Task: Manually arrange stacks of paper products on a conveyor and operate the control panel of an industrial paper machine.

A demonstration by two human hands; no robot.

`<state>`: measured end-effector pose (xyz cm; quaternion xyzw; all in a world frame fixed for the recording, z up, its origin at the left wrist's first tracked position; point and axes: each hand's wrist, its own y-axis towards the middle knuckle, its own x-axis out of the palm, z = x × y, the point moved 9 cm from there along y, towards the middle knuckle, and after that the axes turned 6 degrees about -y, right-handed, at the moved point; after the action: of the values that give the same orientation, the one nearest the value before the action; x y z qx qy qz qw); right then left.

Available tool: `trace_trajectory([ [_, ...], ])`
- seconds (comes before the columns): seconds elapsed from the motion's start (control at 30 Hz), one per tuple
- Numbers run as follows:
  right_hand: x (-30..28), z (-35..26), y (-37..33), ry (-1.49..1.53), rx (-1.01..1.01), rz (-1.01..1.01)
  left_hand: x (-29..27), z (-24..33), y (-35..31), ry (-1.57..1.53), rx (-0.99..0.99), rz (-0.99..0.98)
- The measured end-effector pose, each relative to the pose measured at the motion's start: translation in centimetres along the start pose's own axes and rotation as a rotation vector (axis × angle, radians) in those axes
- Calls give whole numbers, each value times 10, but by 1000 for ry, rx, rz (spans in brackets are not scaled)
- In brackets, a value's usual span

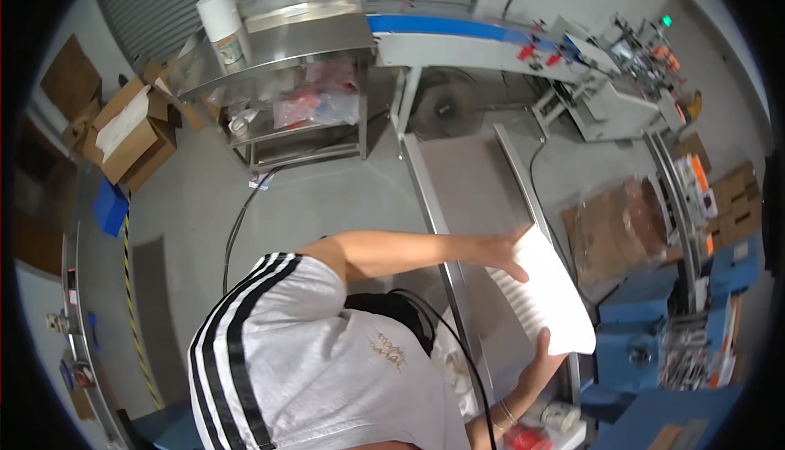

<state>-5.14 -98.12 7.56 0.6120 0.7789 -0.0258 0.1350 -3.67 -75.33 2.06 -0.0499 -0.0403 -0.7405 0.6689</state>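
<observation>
A bright white block with a ridged near side (546, 293), perhaps a stack of thin white pieces, lies between my hands over the metal chute (470, 176). Overexposure hides its exact kind. My left hand (500, 255) grips its far left end, the thumb lying over the ridges. At the near end my right hand (543, 358) holds it from below and the side, with the thumb up against the edge. Most of the fingers of both hands are hidden.
A steel table (302, 41) bears a white paper roll (219, 13). Behind the chute runs a blue-belted conveyor (441, 26) leading to a machine (621, 106). Cardboard boxes (135, 135) stand at left, blue equipment (642, 294) at right. A black cable (466, 356) hangs near my right arm.
</observation>
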Motion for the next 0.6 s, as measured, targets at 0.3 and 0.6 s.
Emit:
trace_trajectory([
  [0.3,366,-102,90,121,-233,-446,-346,96,-174,9,293,531],
  [0.6,721,-161,123,230,-227,-1073,-584,80,-347,-95,165,1071],
])
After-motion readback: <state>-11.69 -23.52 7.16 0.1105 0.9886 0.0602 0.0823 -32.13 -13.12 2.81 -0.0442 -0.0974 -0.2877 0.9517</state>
